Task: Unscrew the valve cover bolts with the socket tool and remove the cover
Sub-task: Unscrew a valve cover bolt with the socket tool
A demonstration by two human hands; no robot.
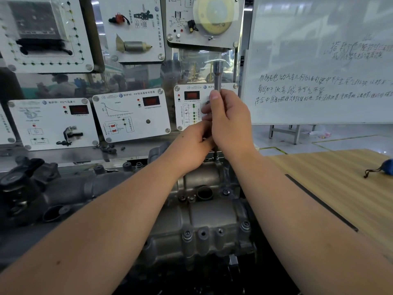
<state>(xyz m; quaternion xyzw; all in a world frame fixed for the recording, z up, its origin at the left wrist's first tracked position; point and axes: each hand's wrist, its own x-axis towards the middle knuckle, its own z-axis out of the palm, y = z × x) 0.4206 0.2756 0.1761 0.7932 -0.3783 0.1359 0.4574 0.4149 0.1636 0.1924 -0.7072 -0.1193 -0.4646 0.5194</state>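
Both hands hide the middle of the tool [217,77] shaft, its tip on the cover [204,209] is too small to make out, and the whiteboard [319,60] writing blurs rightward.

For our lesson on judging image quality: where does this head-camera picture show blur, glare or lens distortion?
Head view: the socket tool's T-handle top is smeared by motion blur; the clear panel behind mirrors the workshop; the wide lens bends the whiteboard edge and stretches both forearms.
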